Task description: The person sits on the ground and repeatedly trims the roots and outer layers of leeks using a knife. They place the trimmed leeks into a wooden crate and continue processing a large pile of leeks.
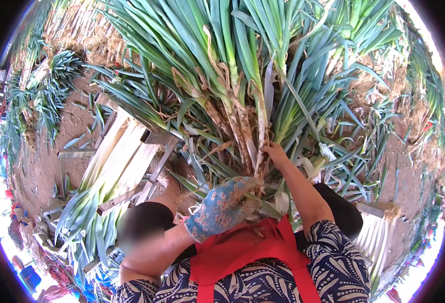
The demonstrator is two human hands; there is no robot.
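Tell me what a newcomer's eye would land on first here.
First, the big fan of long green leaves filling the top centre, above soil-stained stems. Next, the bright red apron at the bottom centre, with the left grip just above it in a blue flowered glove. Then, on the left, the pale stalks lying bunched in a frame.

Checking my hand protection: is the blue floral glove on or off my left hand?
On: the blue floral glove covers the left hand up to the bare forearm.
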